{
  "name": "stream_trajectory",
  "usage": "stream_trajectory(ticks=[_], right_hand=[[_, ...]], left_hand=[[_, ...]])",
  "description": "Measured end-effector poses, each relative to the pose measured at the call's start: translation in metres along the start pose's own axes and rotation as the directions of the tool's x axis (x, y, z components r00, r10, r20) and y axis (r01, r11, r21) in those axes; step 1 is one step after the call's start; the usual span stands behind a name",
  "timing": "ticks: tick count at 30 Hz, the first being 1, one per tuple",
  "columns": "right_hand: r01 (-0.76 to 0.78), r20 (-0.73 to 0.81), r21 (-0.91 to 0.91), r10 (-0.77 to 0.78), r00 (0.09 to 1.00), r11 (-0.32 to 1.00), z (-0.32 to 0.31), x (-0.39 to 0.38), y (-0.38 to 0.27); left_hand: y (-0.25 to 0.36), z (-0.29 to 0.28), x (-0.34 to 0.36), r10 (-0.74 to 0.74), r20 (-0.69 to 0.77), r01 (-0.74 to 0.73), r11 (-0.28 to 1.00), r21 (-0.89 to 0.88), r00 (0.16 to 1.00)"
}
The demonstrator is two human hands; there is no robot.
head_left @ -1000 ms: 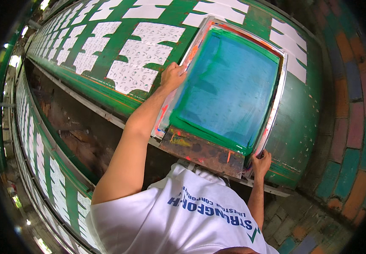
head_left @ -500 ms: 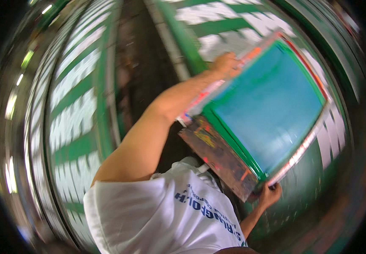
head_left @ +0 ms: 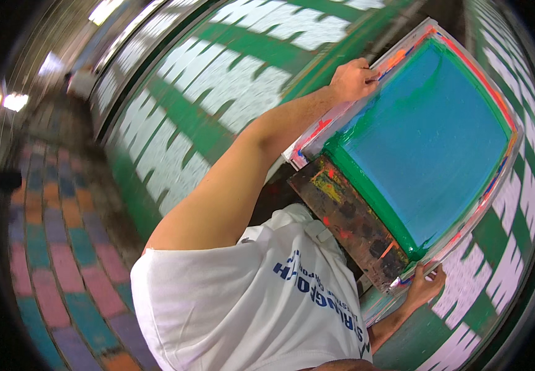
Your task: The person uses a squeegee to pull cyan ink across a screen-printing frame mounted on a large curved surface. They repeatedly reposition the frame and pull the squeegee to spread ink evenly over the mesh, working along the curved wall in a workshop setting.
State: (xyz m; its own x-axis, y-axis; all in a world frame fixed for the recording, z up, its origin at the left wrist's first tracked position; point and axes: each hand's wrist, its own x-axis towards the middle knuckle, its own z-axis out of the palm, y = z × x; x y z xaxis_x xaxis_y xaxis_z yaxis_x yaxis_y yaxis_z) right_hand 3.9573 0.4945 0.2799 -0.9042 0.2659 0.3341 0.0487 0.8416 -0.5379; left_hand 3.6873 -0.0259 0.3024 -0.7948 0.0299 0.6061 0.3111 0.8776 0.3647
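I carry a screen-printing frame tilted in front of my body, with a blue mesh and wet green ink along its inner edges. My left hand is closed round its far left rim. At the near right corner, my right hand grips the rim from outside, its fingers partly hidden. A dark board stained with red, yellow and orange lies along the frame's near end, close to my shirt. How it is joined to the frame cannot be seen.
Long green tables with rows of white printed pieces run on both sides. Another green table with white pieces lies below the frame. A walkway of coloured blocks stretches at the left, where a person in white stands far off.
My view and body have turned, bringing the coloured walkway into sight at the left. The frame has shifted slightly right in the picture, and both hands keep their hold on it.
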Motion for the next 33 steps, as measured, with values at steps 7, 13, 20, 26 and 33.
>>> stream_trajectory(ticks=[7,13,20,26,33], right_hand=[[0.349,0.237,0.067,-0.354,0.905,0.935,-0.055,0.014,-0.110],[0.475,0.381,0.316,-0.568,0.730,0.821,-0.092,0.036,-0.202],[0.728,0.401,0.451,-0.846,0.352,0.516,-0.140,0.022,-0.277],[0.741,0.409,0.568,-0.904,0.123,0.357,-0.203,-0.082,-0.209],[0.737,0.492,0.585,-0.871,0.011,0.340,-0.178,-0.137,-0.189]], left_hand=[[-0.023,-0.213,-0.162,-0.285,-0.290,0.333,0.934,0.132,0.914],[0.027,-0.376,-0.262,-0.473,-0.473,0.628,0.736,0.252,0.743],[0.138,-0.519,-0.453,-0.491,-0.636,0.788,0.510,0.344,0.596],[0.359,-0.568,-0.665,-0.458,-0.692,0.829,0.261,0.495,0.558],[0.448,-0.538,-0.738,-0.510,-0.768,0.919,0.154,0.363,0.388]])
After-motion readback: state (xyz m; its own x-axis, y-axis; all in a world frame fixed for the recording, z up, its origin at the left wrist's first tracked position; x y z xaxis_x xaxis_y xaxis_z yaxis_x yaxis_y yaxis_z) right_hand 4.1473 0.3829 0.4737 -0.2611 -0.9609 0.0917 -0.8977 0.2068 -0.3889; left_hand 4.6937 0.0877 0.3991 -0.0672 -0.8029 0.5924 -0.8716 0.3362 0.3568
